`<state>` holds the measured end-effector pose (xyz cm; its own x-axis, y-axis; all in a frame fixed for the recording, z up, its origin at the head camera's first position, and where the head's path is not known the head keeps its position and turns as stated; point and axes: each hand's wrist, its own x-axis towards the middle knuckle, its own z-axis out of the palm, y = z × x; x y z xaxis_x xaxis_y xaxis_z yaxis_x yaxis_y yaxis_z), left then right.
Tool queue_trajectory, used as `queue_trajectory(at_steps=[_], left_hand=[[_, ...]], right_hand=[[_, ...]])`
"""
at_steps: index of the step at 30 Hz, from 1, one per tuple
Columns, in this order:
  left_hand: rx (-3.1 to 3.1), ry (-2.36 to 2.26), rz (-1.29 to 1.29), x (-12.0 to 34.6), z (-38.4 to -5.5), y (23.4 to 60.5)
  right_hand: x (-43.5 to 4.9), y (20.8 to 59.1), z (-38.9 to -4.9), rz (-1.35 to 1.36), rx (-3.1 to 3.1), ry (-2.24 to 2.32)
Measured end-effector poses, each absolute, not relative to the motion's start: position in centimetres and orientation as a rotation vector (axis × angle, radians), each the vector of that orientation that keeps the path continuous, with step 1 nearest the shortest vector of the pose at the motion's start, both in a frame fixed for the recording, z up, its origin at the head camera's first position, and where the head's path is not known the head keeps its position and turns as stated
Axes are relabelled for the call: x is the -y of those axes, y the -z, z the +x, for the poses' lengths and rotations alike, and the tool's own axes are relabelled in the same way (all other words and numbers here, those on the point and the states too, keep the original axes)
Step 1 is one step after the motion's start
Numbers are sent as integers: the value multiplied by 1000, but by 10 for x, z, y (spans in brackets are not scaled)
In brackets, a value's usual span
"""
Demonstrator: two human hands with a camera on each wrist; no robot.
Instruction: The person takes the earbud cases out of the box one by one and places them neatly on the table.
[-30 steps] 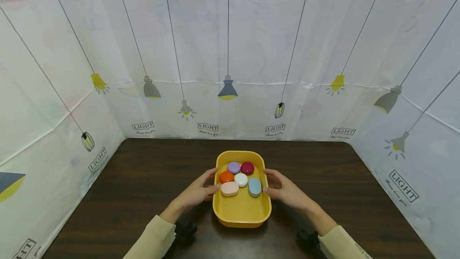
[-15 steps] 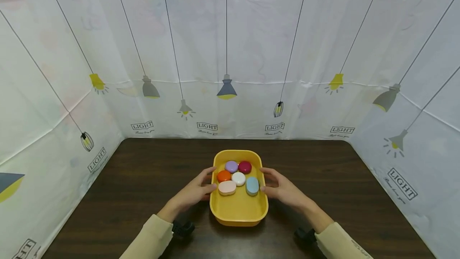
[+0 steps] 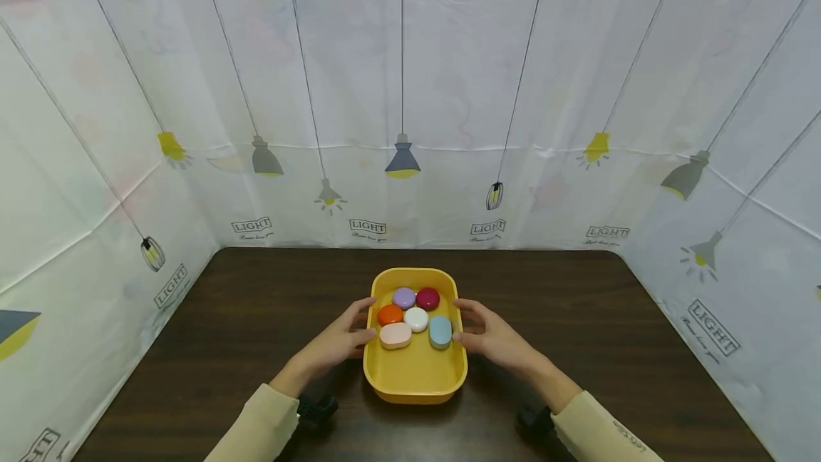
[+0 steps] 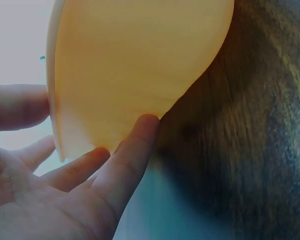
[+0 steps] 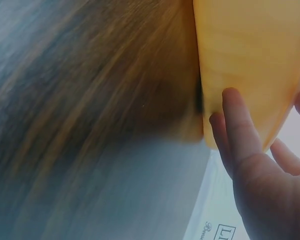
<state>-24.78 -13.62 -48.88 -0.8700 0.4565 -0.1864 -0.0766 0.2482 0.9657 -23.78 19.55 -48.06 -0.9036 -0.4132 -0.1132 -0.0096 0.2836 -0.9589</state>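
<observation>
A yellow rectangular tray (image 3: 417, 376) with rounded corners is between my two hands. My left hand (image 3: 330, 348) presses its left outer wall with fairly straight fingers, the thumb at the rim. On the opposite wall, my right hand (image 3: 500, 341) does likewise, fingers spread along the side. Inside the tray lie several small glossy rounded pieces: lilac (image 3: 404, 298), dark red (image 3: 427, 299), orange (image 3: 390, 315), white (image 3: 416, 319), an oval pale pink one (image 3: 395, 336) and an oval light blue one (image 3: 440, 332). Both wrist views show fingertips against the smooth outer wall.
The dark brown wooden table (image 3: 282, 291) extends around the tray. White curtain (image 3: 449, 77) printed with hanging lamps surrounds it at the back and both sides. A dark strap (image 3: 317, 408) is on the left wrist, another (image 3: 535, 419) on the right.
The tray and both hands have shifted a little to the left together. The pieces keep their arrangement inside; the head view has also drifted slightly.
</observation>
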Motion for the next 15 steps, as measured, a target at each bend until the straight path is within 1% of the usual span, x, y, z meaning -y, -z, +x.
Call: queue_trajectory(at_steps=[15], left_hand=[[-2113,-1652,320,146,-248,488]], right_hand=[[-184,482,-240,-379,-2208,1670]])
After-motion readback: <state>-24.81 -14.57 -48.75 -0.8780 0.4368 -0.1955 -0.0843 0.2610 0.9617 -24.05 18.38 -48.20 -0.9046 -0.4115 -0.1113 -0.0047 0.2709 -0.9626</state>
